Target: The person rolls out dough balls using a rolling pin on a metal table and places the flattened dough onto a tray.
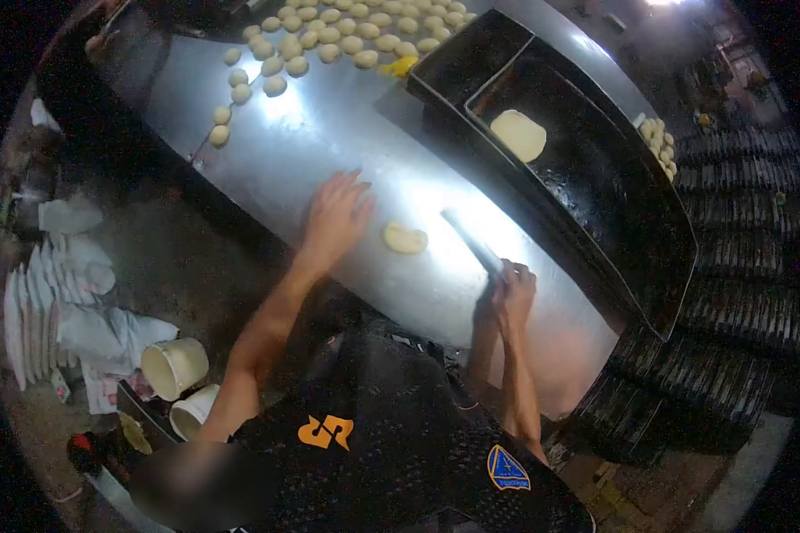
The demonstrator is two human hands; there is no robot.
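A small, slightly flattened dough piece (405, 238) lies on the shiny metal table (329, 133), between my two hands. My left hand (339, 210) is just left of it, fingers spread, holding nothing and not touching the dough. On the other side, my right hand (514, 291) is closed around the near end of a rolling pin (473, 242), whose far end points up and left. Beyond the pin, a flat round of dough (518, 136) sits in a dark tray (587, 169).
Many dough balls (329, 35) cover the table's far side, with a yellow item (399, 67) beside the tray's corner. More dough balls (658, 145) lie past the tray. Stacked dark racks (738, 258) stand at right; buckets (174, 368) and white sacks (44, 311) are at lower left.
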